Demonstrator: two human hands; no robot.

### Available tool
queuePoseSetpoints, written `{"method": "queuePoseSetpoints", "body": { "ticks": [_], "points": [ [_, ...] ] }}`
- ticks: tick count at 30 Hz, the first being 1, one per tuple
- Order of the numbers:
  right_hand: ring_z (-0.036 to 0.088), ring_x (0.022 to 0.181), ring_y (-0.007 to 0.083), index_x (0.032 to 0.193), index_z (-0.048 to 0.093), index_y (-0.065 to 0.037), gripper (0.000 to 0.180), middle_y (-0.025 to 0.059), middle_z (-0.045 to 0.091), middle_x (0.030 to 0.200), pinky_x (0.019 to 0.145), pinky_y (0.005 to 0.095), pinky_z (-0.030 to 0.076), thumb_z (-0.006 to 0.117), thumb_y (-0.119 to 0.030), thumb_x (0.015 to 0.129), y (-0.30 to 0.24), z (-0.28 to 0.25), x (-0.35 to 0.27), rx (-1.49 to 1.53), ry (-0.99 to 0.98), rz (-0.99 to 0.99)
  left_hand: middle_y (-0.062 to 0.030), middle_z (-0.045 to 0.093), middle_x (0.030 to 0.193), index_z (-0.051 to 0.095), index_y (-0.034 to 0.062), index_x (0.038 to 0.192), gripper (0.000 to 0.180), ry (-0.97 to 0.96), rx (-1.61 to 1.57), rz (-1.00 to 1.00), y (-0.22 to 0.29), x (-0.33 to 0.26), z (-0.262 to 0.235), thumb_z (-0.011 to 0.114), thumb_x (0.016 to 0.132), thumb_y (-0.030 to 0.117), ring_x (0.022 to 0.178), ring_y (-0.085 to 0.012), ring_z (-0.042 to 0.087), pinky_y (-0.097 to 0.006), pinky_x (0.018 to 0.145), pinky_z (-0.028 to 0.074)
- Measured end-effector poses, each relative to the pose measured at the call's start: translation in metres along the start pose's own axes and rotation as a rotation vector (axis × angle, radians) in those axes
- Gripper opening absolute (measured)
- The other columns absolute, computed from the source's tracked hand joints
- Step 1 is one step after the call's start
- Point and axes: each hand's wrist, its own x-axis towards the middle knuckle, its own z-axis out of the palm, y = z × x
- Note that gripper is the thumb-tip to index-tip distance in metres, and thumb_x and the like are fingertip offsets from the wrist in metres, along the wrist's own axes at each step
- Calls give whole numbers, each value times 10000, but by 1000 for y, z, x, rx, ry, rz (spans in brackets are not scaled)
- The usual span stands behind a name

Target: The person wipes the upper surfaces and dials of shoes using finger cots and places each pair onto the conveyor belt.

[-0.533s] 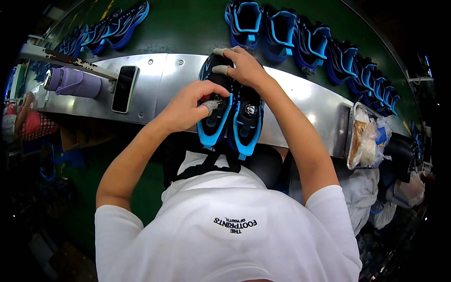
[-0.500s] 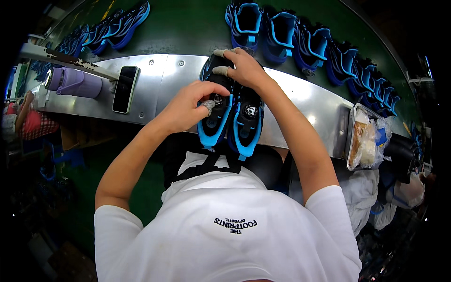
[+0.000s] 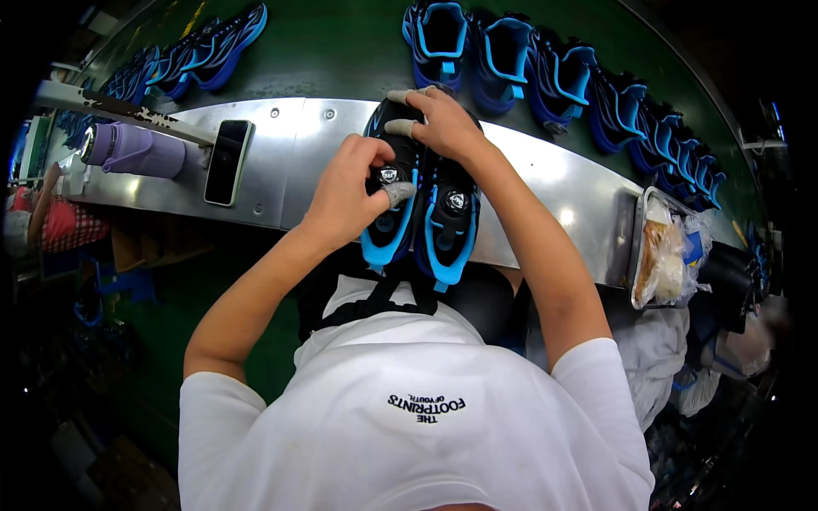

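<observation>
A pair of black sneakers with bright blue collars lies side by side, heels toward me, across the metal ledge. My left hand (image 3: 348, 192) has its fingers curled round the round dial (image 3: 388, 175) on the tongue of the left sneaker (image 3: 388, 230), its taped thumb just below the dial. The right sneaker (image 3: 445, 243) has a matching dial (image 3: 453, 201) that nothing touches. Over the toe end, my right hand (image 3: 439, 123) grips the sneakers with taped fingers; its palm side is hidden.
A purple bottle (image 3: 149, 151) and a phone (image 3: 227, 162) lie on the metal ledge (image 3: 281, 162) to the left. At right is a metal tray (image 3: 637, 255) with plastic-wrapped items. Beyond, a green surface (image 3: 341, 51) carries several similar sneakers (image 3: 503, 64).
My left hand has shifted slightly forward, its index finger drawn back and curled, its thumb now across the dial's lower edge. The far sneakers have slid a little left. My right hand stays put.
</observation>
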Motion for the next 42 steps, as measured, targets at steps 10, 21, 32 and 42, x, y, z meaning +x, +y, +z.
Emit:
{"method": "queuePoseSetpoints", "body": {
  "ticks": [10,21,32,42],
  "points": [
    [582,1024,284,1163,694,-165,366,140,596,1110,898,363,471,731,-282,818,-7,-6,-10,-243,248,-265,-55,602,1080,621,45,1130,340,-95,-21,320,-14,-3,-19,590,797,-22,918,-155,545,-279,847,433],
    [563,801,235,1089,705,-155,363,78,514,815,713,328,484,773,-228,740,-61,-9,-65,70,-87,-330,-135,567,1133,623,17,1091,310,-154,-221,6,2,-73,-5,558,805,-83,1062,-225,595,-306,931,460],
    [587,806,277,984,687,-114,285,91,556,861,704,377,493,772,-189,723,-70,-4,-75,25,12,-302,-148,582,1221,643,86,1158,518,-240,-102,119,11,-74,5,451,703,-72,1135,-325,536,-397,999,423],
    [643,816,255,1018,716,-73,224,138,679,900,725,338,495,638,-178,837,-55,-20,-63,216,71,7,-132,599,1026,645,124,1174,463,-600,533,189,46,-60,29,652,711,113,876,-306,584,-417,862,442]
  ]
}}
